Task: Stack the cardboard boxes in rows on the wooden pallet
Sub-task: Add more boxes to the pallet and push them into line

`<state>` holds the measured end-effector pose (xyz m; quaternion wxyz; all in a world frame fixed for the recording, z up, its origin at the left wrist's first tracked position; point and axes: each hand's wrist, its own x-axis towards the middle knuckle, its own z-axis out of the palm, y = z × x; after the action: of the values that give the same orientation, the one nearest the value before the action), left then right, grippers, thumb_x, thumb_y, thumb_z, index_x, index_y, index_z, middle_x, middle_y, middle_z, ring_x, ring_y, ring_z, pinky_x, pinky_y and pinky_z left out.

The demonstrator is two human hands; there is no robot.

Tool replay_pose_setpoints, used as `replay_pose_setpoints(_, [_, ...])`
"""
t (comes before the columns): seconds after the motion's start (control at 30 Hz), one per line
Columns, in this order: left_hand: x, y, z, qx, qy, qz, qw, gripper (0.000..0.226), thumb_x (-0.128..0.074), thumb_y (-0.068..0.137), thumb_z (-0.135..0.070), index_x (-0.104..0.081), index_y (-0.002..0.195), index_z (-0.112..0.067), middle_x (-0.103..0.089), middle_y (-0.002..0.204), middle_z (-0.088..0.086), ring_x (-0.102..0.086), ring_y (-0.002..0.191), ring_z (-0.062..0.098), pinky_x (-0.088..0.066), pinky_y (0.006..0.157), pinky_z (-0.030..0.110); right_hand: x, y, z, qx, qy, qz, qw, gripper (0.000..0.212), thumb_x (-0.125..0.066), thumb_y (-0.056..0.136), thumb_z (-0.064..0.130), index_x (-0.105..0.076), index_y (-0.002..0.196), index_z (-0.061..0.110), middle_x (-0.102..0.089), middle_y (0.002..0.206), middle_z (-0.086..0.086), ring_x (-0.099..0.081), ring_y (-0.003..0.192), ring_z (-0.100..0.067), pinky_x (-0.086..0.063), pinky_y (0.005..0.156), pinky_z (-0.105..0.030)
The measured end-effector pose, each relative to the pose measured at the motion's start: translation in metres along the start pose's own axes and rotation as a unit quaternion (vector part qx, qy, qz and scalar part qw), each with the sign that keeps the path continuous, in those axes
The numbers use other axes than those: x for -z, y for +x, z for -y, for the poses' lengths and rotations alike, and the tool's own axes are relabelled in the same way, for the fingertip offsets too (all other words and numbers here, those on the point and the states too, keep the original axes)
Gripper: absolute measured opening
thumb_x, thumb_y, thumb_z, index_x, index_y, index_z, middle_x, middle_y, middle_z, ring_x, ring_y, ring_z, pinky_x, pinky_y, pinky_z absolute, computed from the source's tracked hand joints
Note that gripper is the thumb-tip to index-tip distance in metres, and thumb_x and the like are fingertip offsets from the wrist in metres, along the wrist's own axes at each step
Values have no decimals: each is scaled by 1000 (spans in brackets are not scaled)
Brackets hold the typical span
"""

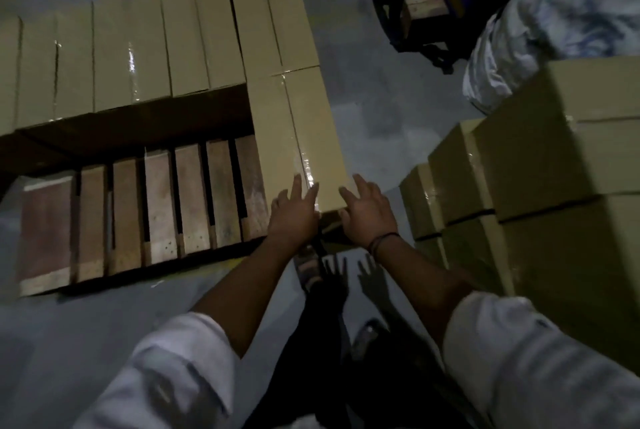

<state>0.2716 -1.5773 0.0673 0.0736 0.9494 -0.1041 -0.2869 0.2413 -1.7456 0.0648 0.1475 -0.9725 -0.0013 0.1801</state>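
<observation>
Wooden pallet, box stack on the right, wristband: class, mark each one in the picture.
Wooden pallet (159, 206), head view, on a bare slat.
Box stack (554, 168), head view, on an upper box's face.
Wristband (382, 240), head view, on the dark cord.

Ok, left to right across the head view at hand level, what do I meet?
Bare pallet slats → left hand → right hand → stack of cardboard boxes. The box under both hands overlaps them, so I left it out.
</observation>
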Motion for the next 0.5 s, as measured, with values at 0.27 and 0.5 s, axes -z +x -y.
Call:
replay_pose_setpoints(0.27, [93, -104, -84, -99, -58, -131, 985, 66, -55, 102, -40, -27, 160, -27, -19, 168, 9, -35, 143, 40, -36, 114, 53, 110, -118, -3, -27, 14, -130, 991, 45, -54, 99, 37, -55, 140, 19, -33, 159, -13, -32, 141, -38, -36, 110, -51])
replay_pose_setpoints(0.5, [147, -127, -164, -261, -46, -166, 950, 61, -57, 100, -42, -39, 155, -24, -37, 161, 8, -44, 139, 35, -42, 110, 50, 181, -191, -43, -119, 44, -250, 960, 43, -49, 93, 45, -65, 125, 22, -54, 138, -8, -49, 125, -33, -46, 98, -49])
